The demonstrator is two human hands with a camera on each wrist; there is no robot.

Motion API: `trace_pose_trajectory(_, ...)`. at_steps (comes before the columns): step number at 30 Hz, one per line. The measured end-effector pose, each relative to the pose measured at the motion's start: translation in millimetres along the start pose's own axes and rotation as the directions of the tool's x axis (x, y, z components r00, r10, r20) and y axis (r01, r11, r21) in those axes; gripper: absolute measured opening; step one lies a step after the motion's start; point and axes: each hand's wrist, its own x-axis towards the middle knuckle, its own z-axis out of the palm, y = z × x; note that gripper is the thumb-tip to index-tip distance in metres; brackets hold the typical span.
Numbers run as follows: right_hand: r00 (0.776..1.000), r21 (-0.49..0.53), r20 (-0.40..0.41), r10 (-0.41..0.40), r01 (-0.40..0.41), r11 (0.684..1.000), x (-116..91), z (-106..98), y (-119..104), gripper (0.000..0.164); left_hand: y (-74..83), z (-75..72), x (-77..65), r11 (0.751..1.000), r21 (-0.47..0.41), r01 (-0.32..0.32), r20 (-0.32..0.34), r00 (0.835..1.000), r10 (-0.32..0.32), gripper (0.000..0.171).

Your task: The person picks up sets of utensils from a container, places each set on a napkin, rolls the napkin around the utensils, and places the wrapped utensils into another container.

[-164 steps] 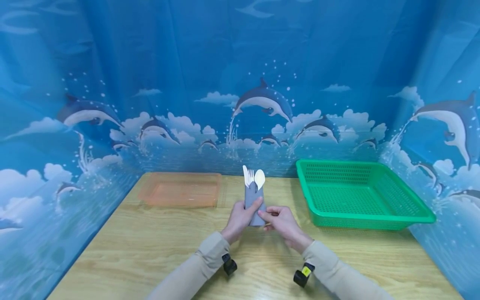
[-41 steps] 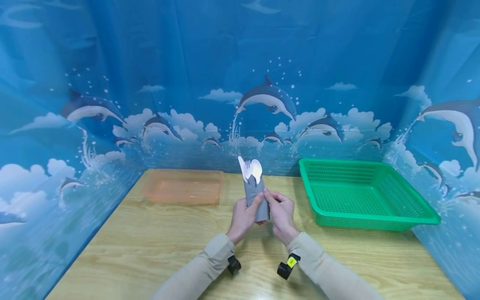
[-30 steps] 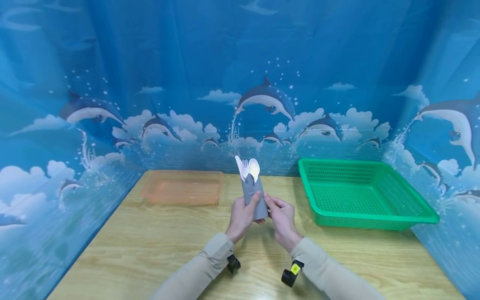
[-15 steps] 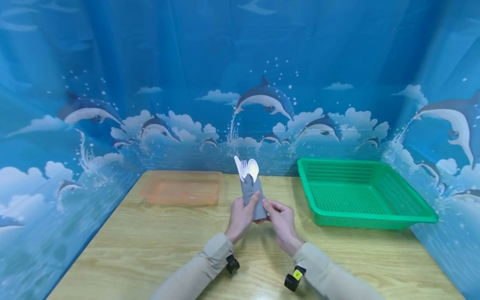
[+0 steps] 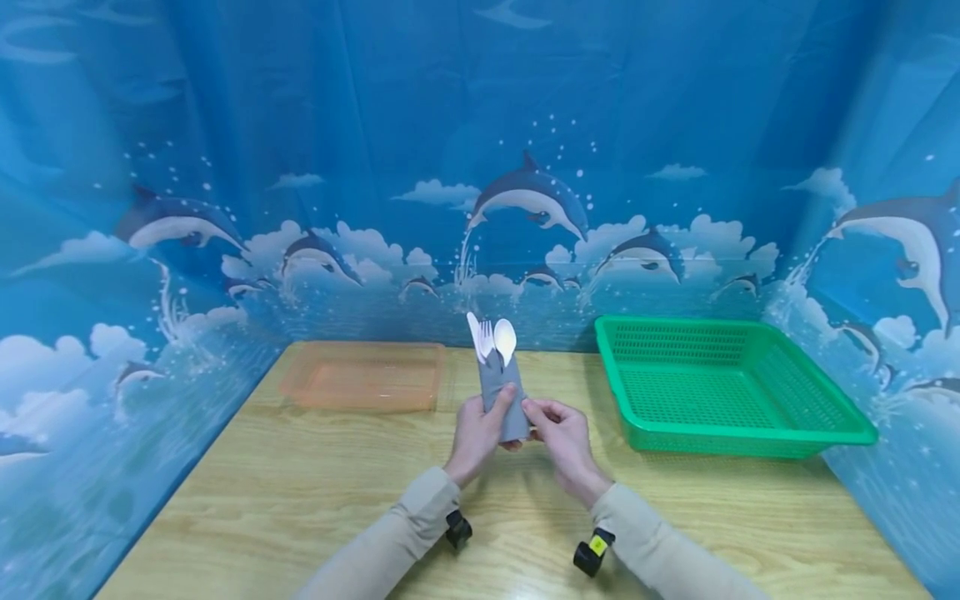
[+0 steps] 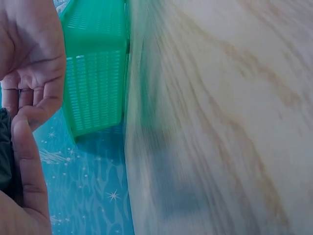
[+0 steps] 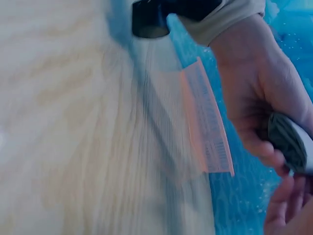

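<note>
A grey folded napkin [image 5: 492, 382] forms a pouch with a white knife [image 5: 474, 332], a fork [image 5: 486, 338] and a spoon [image 5: 506, 337] sticking out of its top. My left hand [image 5: 475, 432] grips the lower half, thumb across the front and fingers behind. At the lower right edge, my right hand [image 5: 566, 437] pinches the napkin between thumb and bent index finger. The bundle is held above the table, top tilted slightly left. In the right wrist view the rolled bottom end of the napkin [image 7: 287, 142] shows inside the left hand; its cutlery is hidden there.
A wooden table [image 5: 315, 508] lies under both hands. An orange translucent tray [image 5: 367, 406] stands at the back left. The green perforated basket [image 5: 750, 437] is at the back right. A blue dolphin-print curtain [image 5: 420, 125] encloses the back and sides.
Over the last second or so, the bundle and left hand have shifted slightly left. The right fingers have slid down the napkin's right edge. Tray and basket stay put.
</note>
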Motion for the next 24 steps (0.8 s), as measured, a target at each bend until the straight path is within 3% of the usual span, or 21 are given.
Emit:
trace_pose_trajectory(6, 0.975, -0.089, 0.212, 0.064, -0.046, 0.995, -6, -5, -23, 0.037, -0.9, -3.0, 1.7, 0.998, 0.061, -0.014, 0.004, 1.000, 0.014, 0.053)
trace_pose_trajectory(11, 0.947, -0.195, 0.296, 0.120, -0.063, 0.979, -3, -10, -28, 0.036, -2.0, -1.8, 0.7, 0.994, 0.112, -0.019, 0.015, 1.000, 0.018, 0.052)
trace_pose_trajectory(16, 0.931, -0.249, 0.314, 0.184, -0.106, 0.963, -2, -17, -32, 0.036, -2.5, -0.1, -0.4, 0.993, 0.115, 0.008, 0.084, 0.996, -0.018, 0.047)
trace_pose_trajectory(24, 0.941, -0.247, 0.267, 0.207, -0.140, 0.959, -5, -22, -37, 0.030, 0.2, 1.8, -1.0, 0.995, 0.101, 0.024, 0.158, 0.987, -0.040, 0.043)
